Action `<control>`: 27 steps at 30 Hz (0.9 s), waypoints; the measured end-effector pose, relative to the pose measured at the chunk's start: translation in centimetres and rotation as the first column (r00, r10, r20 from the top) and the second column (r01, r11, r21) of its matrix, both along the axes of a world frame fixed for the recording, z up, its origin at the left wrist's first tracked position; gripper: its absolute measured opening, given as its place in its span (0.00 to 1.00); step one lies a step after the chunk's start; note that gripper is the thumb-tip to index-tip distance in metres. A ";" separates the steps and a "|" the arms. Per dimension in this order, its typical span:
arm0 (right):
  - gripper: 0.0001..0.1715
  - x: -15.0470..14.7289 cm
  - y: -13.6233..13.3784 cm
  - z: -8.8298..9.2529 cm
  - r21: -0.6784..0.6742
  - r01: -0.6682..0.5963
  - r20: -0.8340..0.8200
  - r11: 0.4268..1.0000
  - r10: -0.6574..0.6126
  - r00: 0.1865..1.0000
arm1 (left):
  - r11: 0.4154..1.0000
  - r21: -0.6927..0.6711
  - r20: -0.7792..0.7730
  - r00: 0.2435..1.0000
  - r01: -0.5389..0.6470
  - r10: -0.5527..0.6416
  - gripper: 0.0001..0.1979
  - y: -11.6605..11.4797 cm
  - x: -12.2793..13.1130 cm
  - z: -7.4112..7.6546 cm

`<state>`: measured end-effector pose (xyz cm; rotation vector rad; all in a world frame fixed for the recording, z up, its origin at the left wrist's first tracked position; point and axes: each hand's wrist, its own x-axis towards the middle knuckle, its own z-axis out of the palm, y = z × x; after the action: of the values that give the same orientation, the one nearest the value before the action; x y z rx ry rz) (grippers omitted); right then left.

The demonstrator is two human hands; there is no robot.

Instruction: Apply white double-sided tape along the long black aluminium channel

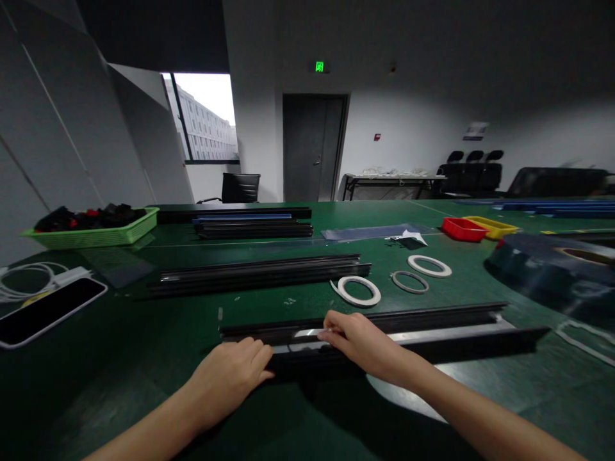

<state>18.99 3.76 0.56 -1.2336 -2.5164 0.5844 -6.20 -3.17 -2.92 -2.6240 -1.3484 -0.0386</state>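
A long black channel-shaped profile [461, 314] lies across the green table in front of me, with a bright silvery strip [423, 334] along its inside. My left hand [235, 371] is closed around the profile's left end, fingers over the near wall. Over the middle of the channel, my right hand [358, 339] is closed in a pinch. A pale, shiny sliver [307, 333] shows just left of its fingertips; whether they hold it is unclear. Behind the profile lie a white tape roll [358, 291], a thin grey ring [409, 282] and another white roll [429, 266].
More black profiles [264, 272] lie behind, with a further stack [254, 228] beyond. At left are a phone [52, 312], a white cable [29, 282] and a green basket [96, 232]. Red [464, 229] and yellow [492, 227] trays and a large wrapped roll [542, 275] stand right.
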 end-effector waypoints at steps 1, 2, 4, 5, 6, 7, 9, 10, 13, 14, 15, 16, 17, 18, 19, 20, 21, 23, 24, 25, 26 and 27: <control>0.13 0.0 0.0 0.1 0.005 0.006 0.014 1.000 -0.006 1.000 | 1.000 -0.010 0.002 1.000 -0.008 0.008 0.07 0.0 0.0 0.1; 0.14 0.0 -0.1 0.2 0.010 0.013 0.029 1.000 -0.013 1.000 | 1.000 -0.023 0.004 1.000 -0.017 0.017 0.07 -0.1 -0.1 0.3; 0.15 0.0 -0.2 0.4 0.020 0.023 0.050 1.000 -0.024 0.998 | 0.998 -0.052 0.013 0.999 -0.032 0.033 0.08 -0.1 -0.3 0.7; 0.15 0.1 -0.3 0.5 0.023 0.022 0.055 0.999 -0.023 0.998 | 0.997 -0.064 0.020 0.999 -0.041 0.042 0.08 -0.1 -0.4 0.8; 0.15 0.1 -0.3 0.6 0.025 0.019 0.055 1.000 -0.020 0.998 | 0.996 -0.079 0.028 0.998 -0.046 0.048 0.07 -0.1 -0.5 0.9; 0.15 0.1 -0.4 0.6 0.025 0.014 0.054 1.000 -0.015 0.998 | 0.995 -0.081 0.033 0.998 -0.058 0.061 0.07 -0.1 -0.6 1.0; 0.15 0.2 -0.4 0.7 0.022 0.007 0.054 1.000 -0.008 0.999 | 0.992 -0.091 0.032 0.995 -0.089 0.092 0.07 -0.1 -0.8 1.2; 0.15 0.2 -0.5 0.7 0.019 0.005 0.053 1.000 -0.006 0.999 | 0.990 -0.096 0.028 0.994 -0.104 0.108 0.07 0.0 -0.8 1.3; 0.15 0.2 -0.6 0.8 0.009 -0.005 0.047 1.000 0.004 0.999 | 0.986 -0.107 0.016 0.991 -0.131 0.133 0.07 0.1 -0.9 1.4; 0.15 0.2 -0.6 0.9 0.003 -0.008 0.044 1.000 0.007 0.999 | 0.985 -0.110 0.014 0.991 -0.133 0.136 0.08 0.1 -1.0 1.4; 0.15 0.1 -0.7 1.0 -0.006 -0.008 0.043 1.000 0.008 0.999 | 0.984 -0.113 0.012 0.991 -0.134 0.137 0.08 0.1 -1.0 1.5; 0.16 0.1 -0.7 1.0 -0.017 -0.007 0.043 1.000 0.007 0.999 | 0.984 -0.116 0.009 0.991 -0.135 0.137 0.08 0.2 -1.1 1.5; 0.16 0.1 -0.7 1.1 -0.028 -0.005 0.043 1.000 0.006 0.999 | 0.984 -0.117 0.006 0.991 -0.136 0.137 0.08 0.2 -1.2 1.5; 0.16 0.1 -0.7 1.2 -0.035 -0.003 0.040 0.999 0.004 0.999 | 0.984 -0.118 0.003 0.991 -0.135 0.137 0.08 0.2 -1.3 1.6; 0.16 0.2 -0.6 1.1 -0.034 0.000 0.031 0.999 0.001 1.000 | 0.984 -0.118 0.000 0.991 -0.136 0.137 0.08 0.3 -1.4 1.6; 0.15 0.2 -0.6 1.1 -0.030 0.002 0.019 1.000 -0.001 1.000 | 0.984 -0.118 -0.001 0.991 -0.135 0.136 0.08 0.3 -1.5 1.7; 0.14 0.2 -0.5 0.9 -0.024 0.005 0.007 1.000 -0.005 1.000 | 0.983 -0.122 0.000 0.991 -0.135 0.136 0.08 0.3 -1.7 1.8; 0.13 0.2 -0.3 0.6 -0.015 0.013 -0.005 1.000 -0.013 1.000 | 0.983 -0.132 0.005 0.991 -0.131 0.133 0.08 0.4 -1.8 1.8; 0.12 0.2 -0.2 0.5 -0.014 0.015 -0.003 1.000 -0.015 1.000 | 0.983 -0.132 0.005 0.991 -0.129 0.130 0.08 0.4 -1.9 1.9; 0.12 0.2 -0.1 0.4 -0.014 0.017 0.003 1.000 -0.017 1.000 | 0.984 -0.127 0.002 0.992 -0.126 0.128 0.08 0.4 -1.9 1.8; 0.12 0.2 -0.1 0.3 -0.014 0.017 0.012 1.000 -0.017 1.000 | 0.985 -0.119 -0.001 0.992 -0.122 0.122 0.08 0.4 -1.9 1.8; 0.13 0.2 -0.1 0.3 -0.014 0.017 0.019 1.000 -0.017 1.000 | 0.988 -0.107 -0.002 0.993 -0.116 0.116 0.09 0.4 -1.9 1.7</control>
<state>19.18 3.70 0.88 -1.2701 -2.5192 0.5900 -8.11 -2.73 -1.19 -2.6264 -1.5429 0.0456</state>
